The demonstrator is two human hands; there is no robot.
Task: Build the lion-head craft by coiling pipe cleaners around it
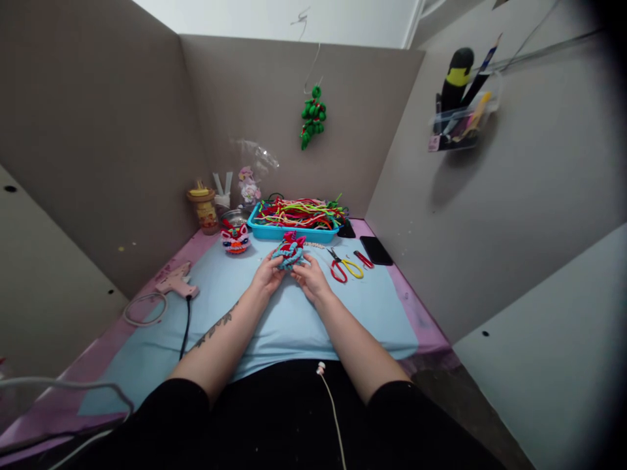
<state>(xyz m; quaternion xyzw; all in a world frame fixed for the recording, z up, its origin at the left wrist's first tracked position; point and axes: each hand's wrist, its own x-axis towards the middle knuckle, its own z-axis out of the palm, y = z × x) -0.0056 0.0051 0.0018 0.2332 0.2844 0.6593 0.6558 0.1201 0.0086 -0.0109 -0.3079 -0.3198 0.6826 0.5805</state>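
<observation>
Both hands meet over the light blue mat (294, 320) in the middle of the desk. My left hand (267, 275) and my right hand (310, 277) are closed around a small fuzzy figure (289, 251) twisted from teal and magenta pipe cleaners, holding it between their fingertips just above the mat. Right behind it stands a blue tray (255, 225) heaped with pipe cleaners (301, 212) in many colours. A finished red, white and blue figure (236, 239) sits to the left of the tray.
Red and yellow scissors (345, 266) and a small red tool (363, 259) lie right of my hands, a black phone (376, 250) beyond. A pink glue gun (175, 281) with cable lies left. Jar (204, 207), green ornament (312, 117) and wall pen holder (463, 114) sit further off.
</observation>
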